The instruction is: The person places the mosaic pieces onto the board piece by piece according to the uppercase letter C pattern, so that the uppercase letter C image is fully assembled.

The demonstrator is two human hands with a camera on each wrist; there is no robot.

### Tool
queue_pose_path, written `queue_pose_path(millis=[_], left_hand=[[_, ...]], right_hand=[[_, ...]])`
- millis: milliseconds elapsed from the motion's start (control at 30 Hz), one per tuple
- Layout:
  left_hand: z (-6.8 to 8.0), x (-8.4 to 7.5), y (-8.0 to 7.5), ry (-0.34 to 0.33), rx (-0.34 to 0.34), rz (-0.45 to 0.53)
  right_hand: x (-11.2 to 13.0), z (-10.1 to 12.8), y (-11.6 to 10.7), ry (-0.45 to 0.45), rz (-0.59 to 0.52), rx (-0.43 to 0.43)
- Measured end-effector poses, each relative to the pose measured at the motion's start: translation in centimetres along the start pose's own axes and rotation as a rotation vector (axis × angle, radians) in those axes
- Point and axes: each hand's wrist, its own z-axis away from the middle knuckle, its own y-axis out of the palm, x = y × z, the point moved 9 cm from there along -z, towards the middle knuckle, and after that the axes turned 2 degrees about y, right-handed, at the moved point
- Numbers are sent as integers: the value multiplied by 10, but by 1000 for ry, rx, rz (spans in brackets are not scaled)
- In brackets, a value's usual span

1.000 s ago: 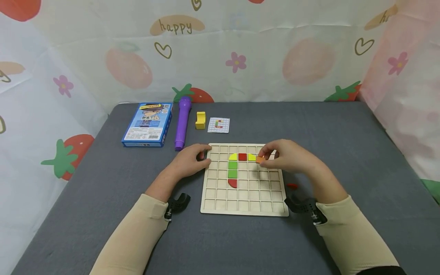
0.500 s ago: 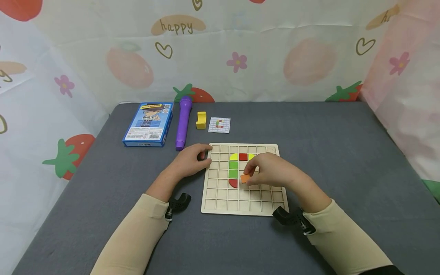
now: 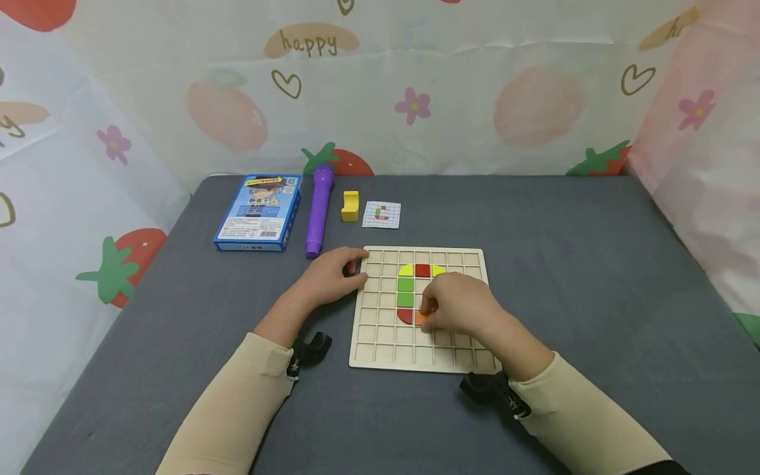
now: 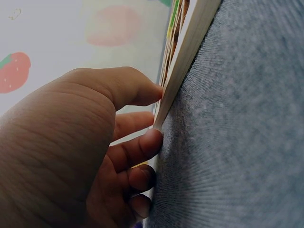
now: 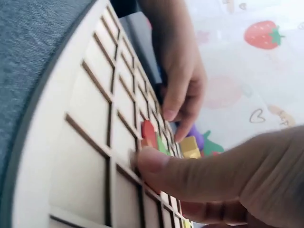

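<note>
Writing: the backdrop cloth (image 3: 380, 86) carries the word "happy" at 12 o'clock above the table; the blue card box (image 3: 257, 212) has printed text too small to read.
Pattern card: a small white card (image 3: 381, 215) printed with a grid and a coloured C-like figure lies at 12 o'clock from the board, just beside the yellow block (image 3: 350, 206).
Board: the wooden grid board (image 3: 380, 343) lies flat on the grey table (image 3: 594, 277); it holds a yellow quarter piece, a red square (image 3: 422, 270), another yellow piece, two green squares (image 3: 406, 292) below, and a red quarter piece (image 3: 404, 316).
Right hand: the right hand (image 3: 457, 305) rests over the board's middle, fingertips pinching the orange tile (image 3: 420, 318), which sits at 3 o'clock from the red quarter piece, touching it.
Left hand: the left hand (image 3: 329, 277) presses the board's edge at 9 to 10 o'clock, thumb on top and fingers (image 4: 142, 147) curled against the rim.
Other things: a purple torch-like tube (image 3: 317, 211) lies between the box and the yellow block.
Change: a second ago the right hand held the orange tile up near the top row at 1 o'clock; it has since come down and inward to the cell beside the red quarter piece. The left hand has stayed put.
</note>
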Motion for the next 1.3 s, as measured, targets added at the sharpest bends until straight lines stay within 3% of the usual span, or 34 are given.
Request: queue_pose_path(millis=[233, 433, 567, 700, 933, 1300], left_hand=[[-1, -2, -1, 6, -11, -2], [0, -1, 2, -7, -9, -5], [1, -1, 3, -11, 1, -11], [0, -1, 5, -6, 8, -11], [1, 0, 2, -8, 0, -14], [0, -2, 0, 14, -5, -4]], right_hand=[[-4, 2, -4, 78, 5, -70], [-10, 13, -2, -13, -51, -103], [-26, 30, -21, -24, -121, -202], [-57, 49, -42, 4, -154, -275], [-109, 64, -34, 85, -195, -118], [-125, 84, -25, 86, -283, -40]])
